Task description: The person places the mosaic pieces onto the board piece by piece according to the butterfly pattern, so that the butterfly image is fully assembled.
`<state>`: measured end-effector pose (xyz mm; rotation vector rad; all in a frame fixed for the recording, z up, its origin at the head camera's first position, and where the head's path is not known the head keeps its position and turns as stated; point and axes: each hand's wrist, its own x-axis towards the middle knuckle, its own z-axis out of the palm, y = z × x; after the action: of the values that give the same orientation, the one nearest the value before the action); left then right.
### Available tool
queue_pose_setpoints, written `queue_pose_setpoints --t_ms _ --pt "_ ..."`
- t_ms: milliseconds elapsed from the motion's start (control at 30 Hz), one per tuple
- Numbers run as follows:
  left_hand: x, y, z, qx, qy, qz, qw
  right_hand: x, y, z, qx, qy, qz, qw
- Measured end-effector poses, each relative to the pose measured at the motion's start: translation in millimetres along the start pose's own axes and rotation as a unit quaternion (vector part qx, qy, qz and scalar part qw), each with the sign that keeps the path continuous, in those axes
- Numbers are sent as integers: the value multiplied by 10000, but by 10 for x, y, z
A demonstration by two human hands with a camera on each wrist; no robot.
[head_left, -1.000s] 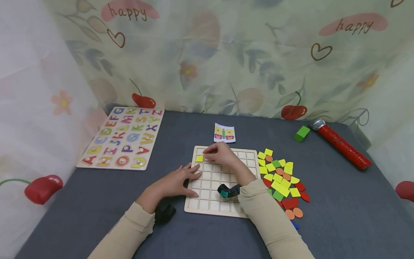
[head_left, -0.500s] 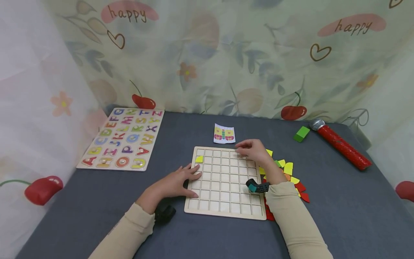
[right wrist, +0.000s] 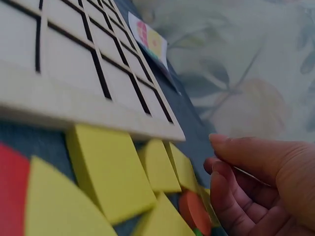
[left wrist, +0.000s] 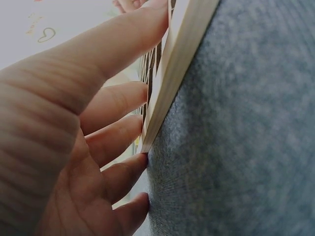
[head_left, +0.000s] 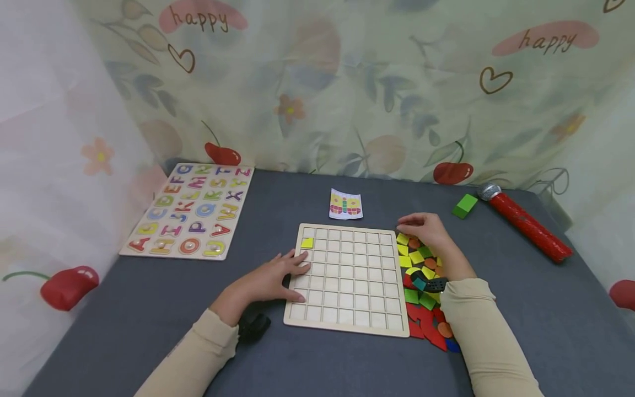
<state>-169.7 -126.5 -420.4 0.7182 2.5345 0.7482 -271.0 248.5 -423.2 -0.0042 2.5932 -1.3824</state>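
A wooden grid board lies flat on the dark cloth. One yellow square tile sits in a cell near its upper left corner. My left hand rests along the board's left edge with fingers spread; the left wrist view shows the fingertips against the wooden rim. Off the board's upper right corner hovers my right hand, its fingers loosely bent with nothing between them. Below it lie loose yellow squares, green squares, orange discs and red pieces, partly hidden by the wrist.
Behind the board lies a small card with a butterfly pattern. An alphabet puzzle board is at the back left. At the back right are a green block and a red microphone. Patterned cloth hangs behind.
My right hand has let go of the yellow tile at the board's upper left and moved rightward across the board to the loose pieces. The left hand has stayed on the edge.
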Motion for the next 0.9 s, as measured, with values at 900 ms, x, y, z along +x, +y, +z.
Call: queue_pose_setpoints --t_ms 900 --pt "-4 8 -12 -22 -14 96 10000 -61 93 -200 -293 -102 190 9993"
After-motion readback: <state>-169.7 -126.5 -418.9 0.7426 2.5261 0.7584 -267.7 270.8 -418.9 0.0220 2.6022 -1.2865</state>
